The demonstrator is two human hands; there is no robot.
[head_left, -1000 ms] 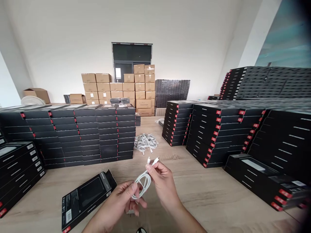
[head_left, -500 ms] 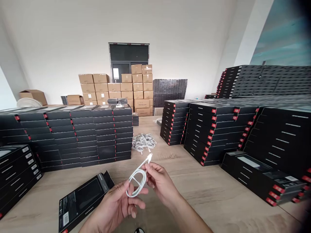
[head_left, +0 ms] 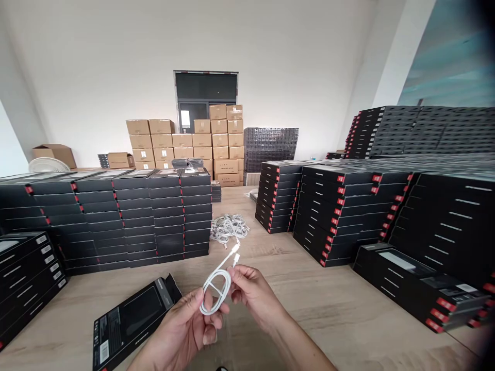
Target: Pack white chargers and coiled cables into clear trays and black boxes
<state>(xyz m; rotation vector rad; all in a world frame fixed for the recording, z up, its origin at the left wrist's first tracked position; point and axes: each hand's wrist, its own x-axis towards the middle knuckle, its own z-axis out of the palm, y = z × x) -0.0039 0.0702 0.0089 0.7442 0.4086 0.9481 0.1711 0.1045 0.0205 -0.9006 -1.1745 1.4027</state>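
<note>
A coiled white cable (head_left: 203,304) is held up between both hands over the wooden table. My left hand (head_left: 193,319) pinches the left side of the loop between thumb and fingers. My right hand (head_left: 251,291) grips the right side of the coil, close to one of the plugs. Both plug ends stick up and away from me, apart from each other. To the left of my left hand lies a flat black box (head_left: 131,319) with its far end flap raised. Beyond my hands a tangled pile of white cables (head_left: 230,226) rests on the table.
Tall stacks of black boxes (head_left: 162,216) line the left side. More stacks of black boxes (head_left: 320,216) fill the right, with a lower stack (head_left: 417,288) nearer me. Brown cartons (head_left: 193,139) stand against the back wall. Wooden tabletop (head_left: 317,319) shows between the stacks.
The two plugs have separated from each other. My left fingers have curled in closer around the coil, and my right hand has shifted slightly.
</note>
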